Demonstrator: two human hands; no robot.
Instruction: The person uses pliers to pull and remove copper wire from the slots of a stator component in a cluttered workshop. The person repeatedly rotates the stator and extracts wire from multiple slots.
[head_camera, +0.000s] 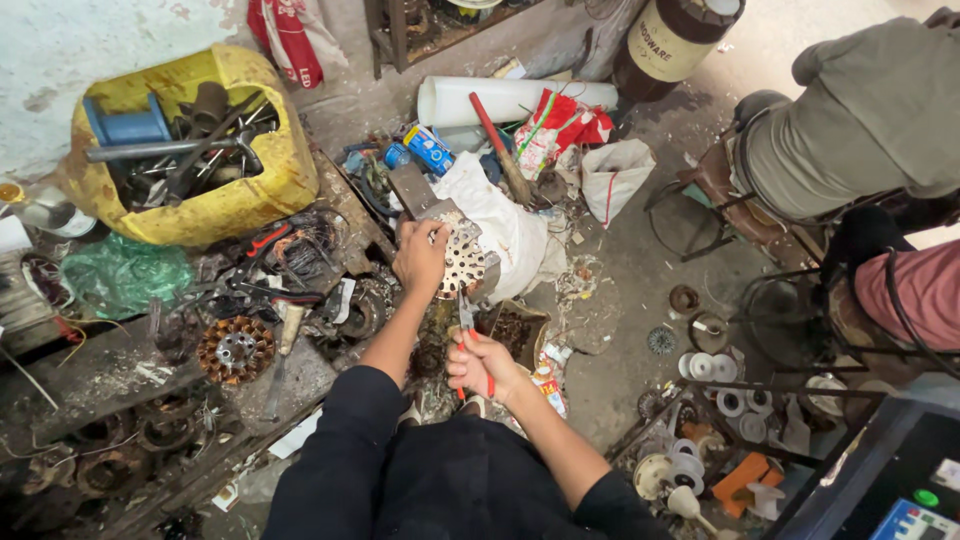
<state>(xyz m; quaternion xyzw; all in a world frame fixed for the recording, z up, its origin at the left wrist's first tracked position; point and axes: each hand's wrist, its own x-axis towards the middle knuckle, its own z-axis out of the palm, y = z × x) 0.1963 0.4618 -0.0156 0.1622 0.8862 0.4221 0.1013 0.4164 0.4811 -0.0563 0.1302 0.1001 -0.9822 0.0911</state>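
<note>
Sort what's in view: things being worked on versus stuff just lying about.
In hand: left hand steadying a round slotted metal stator core; right hand holding red-handled pliers against it.

Lying about: yellow tub of tools, copper-wound stator, white roll, hammer.

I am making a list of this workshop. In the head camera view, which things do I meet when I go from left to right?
Yellow tub of tools → copper-wound stator → left hand on a round slotted disc → right hand with red-handled pliers → white bag → seated person.
</note>
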